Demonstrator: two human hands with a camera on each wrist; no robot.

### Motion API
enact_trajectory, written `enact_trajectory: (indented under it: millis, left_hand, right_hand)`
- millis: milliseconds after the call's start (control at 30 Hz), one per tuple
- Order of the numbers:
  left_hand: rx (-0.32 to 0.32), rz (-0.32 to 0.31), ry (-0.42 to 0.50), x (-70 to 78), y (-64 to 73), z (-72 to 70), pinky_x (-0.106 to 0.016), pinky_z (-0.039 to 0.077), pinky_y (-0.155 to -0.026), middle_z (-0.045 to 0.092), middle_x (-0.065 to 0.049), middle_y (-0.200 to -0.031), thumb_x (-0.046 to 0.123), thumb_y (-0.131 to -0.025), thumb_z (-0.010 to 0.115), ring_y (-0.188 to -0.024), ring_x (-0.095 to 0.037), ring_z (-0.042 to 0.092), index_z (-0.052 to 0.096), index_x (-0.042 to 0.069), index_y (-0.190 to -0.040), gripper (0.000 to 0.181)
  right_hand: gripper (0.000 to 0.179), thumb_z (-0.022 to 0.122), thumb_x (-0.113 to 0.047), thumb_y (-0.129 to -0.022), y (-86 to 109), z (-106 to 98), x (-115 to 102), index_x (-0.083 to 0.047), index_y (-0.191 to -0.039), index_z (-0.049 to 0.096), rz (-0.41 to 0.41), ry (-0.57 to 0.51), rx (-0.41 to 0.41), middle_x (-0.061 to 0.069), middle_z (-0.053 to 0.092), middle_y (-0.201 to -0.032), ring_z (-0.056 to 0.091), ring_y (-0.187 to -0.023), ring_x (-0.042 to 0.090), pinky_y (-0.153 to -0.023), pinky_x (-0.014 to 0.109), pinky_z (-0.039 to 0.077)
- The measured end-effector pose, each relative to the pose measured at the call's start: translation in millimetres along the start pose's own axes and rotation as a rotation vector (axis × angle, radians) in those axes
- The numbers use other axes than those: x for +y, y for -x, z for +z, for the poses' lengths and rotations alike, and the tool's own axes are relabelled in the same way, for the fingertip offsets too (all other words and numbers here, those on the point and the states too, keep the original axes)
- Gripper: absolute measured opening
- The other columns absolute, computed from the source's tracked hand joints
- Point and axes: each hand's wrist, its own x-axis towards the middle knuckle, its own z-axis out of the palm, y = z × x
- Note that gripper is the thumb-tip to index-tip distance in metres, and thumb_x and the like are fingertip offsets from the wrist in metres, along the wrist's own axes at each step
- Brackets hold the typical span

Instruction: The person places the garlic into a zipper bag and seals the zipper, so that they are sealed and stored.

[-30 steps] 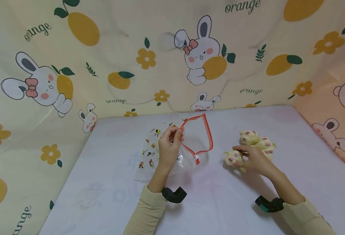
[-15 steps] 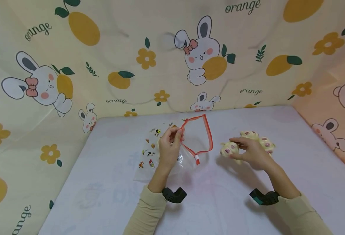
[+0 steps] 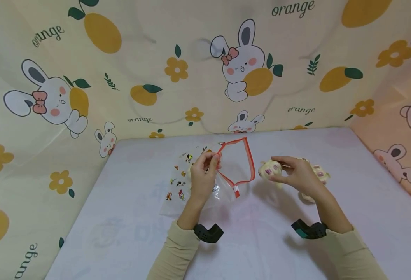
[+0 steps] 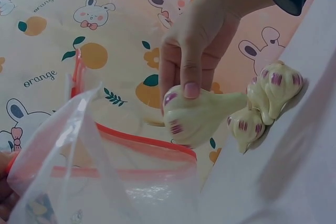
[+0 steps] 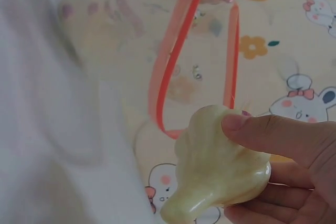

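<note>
A clear zip bag (image 3: 205,179) printed with small cartoon figures lies on the pale table, its red-edged mouth (image 3: 242,161) standing open toward the right. My left hand (image 3: 205,171) pinches the upper lip of that mouth and holds it up. My right hand (image 3: 289,173) grips a cream garlic-shaped toy (image 3: 270,170) with purple marks and holds it above the table just right of the bag mouth. In the left wrist view the toy (image 4: 197,116) hangs from the fingers beyond the bag's red rim (image 4: 142,142). The right wrist view shows the toy (image 5: 218,169) facing the open mouth (image 5: 197,61).
More garlic toys (image 3: 319,173) lie on the table (image 3: 261,241) behind my right hand; in the left wrist view they are (image 4: 270,98) clustered together. Printed rabbit-and-orange cloth (image 3: 156,66) walls the table at the back and on both sides.
My right hand lifted one garlic toy off the table and carried it left toward the bag's open mouth. The left hand kept its hold on the bag's lip.
</note>
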Motion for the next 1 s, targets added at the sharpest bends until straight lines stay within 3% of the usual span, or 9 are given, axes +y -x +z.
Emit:
enact_trajectory:
  millis: [467,800,1000]
  left_hand:
    - [-0.003,-0.01,0.004,2.3,1.1,-0.9,-0.014,0.057,-0.071,0.068,-0.023,-0.089,0.017,-0.097,0.057,-0.076,-0.023,0.064,0.063,-0.006,-0.101,0.024]
    - [-0.004,0.005,0.006,-0.1,0.0,-0.2,-0.014,0.057,-0.07,0.066,-0.023,-0.085,0.019,-0.097,0.057,-0.073,-0.011,0.061,0.063,-0.006,-0.1,0.025]
    - [0.002,0.018,0.003,-0.1,-0.6,-0.9,-0.015,0.057,-0.069,0.066,-0.023,-0.084,0.017,-0.097,0.057,-0.071,-0.006,0.059,0.063,-0.006,-0.099,0.024]
  right_hand:
    - [0.06,0.08,-0.021,-0.079,-10.5,0,-16,0.0,-0.131,0.056,0.03,-0.051,0.027,0.024,0.059,-0.133,0.06,-0.119,0.041,-0.093,0.042,0.05]
    - [0.06,0.078,-0.023,-0.081,-15.0,-1,-29,-0.002,-0.133,0.055,0.055,-0.12,0.017,0.022,0.057,-0.136,0.058,-0.123,0.04,-0.095,0.044,0.05]
    - [0.06,0.078,-0.022,-0.081,-18.5,0,-34,-0.004,-0.133,0.056,0.056,-0.15,0.029,0.021,0.058,-0.135,0.059,-0.123,0.039,-0.094,0.034,0.052]
